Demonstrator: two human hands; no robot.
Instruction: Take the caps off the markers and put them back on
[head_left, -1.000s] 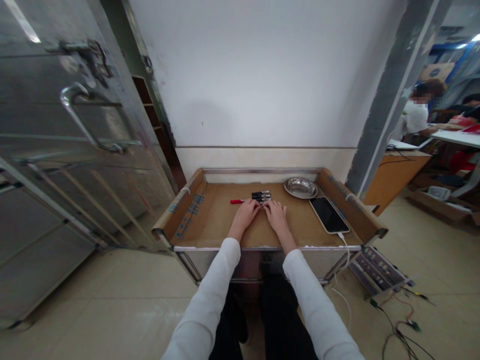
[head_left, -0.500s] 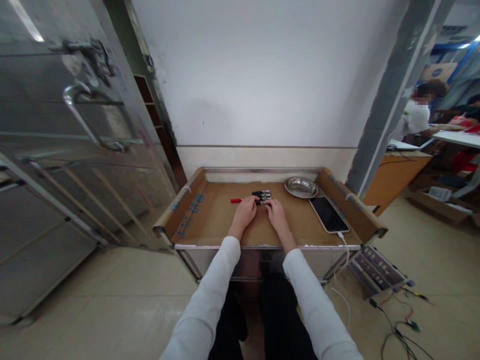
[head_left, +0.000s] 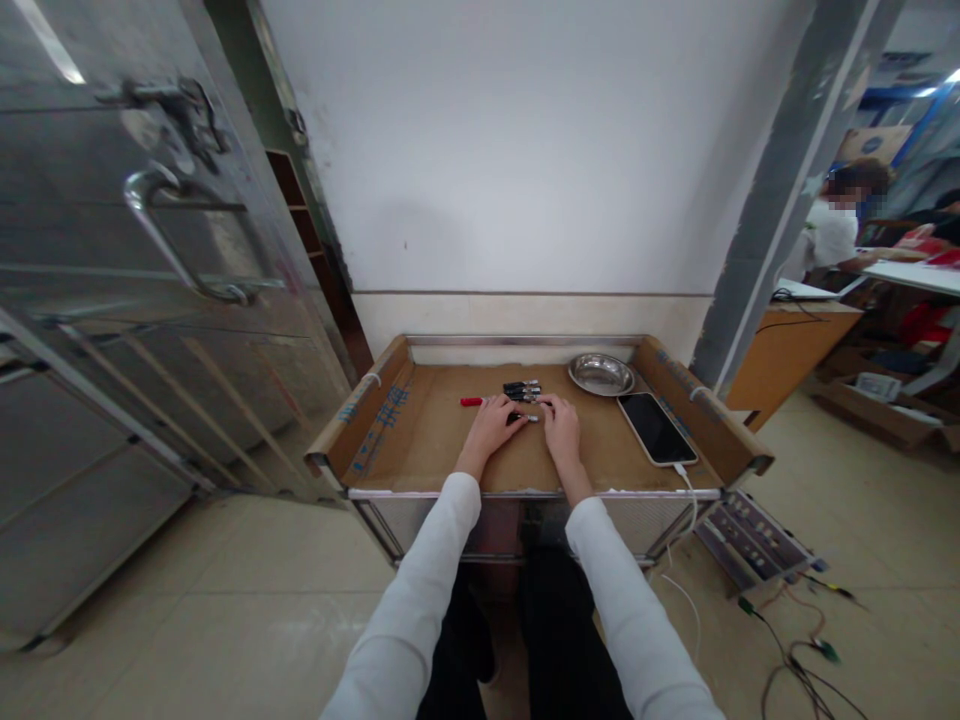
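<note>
Both my hands rest on the cardboard-lined top of a metal cart (head_left: 420,440). My left hand (head_left: 491,425) and my right hand (head_left: 562,430) hold the two ends of a small black piece with a silver tip (head_left: 523,417), pinched between their fingers. Just beyond the hands lie a few more black pieces with silver tips (head_left: 521,389) in a short row. A small red piece (head_left: 472,402) lies to the left of them, close to my left fingertips.
A shallow steel bowl (head_left: 601,374) sits at the cart's back right, with a phone (head_left: 657,428) on a white cable beside it. A large metal door (head_left: 142,280) stands to the left. A person sits at a desk far right. Wires and a board lie on the floor at right.
My hands have drawn back toward me and apart, taking one black piece out of the row. Before, the fingertips of both hands were at the row itself.
</note>
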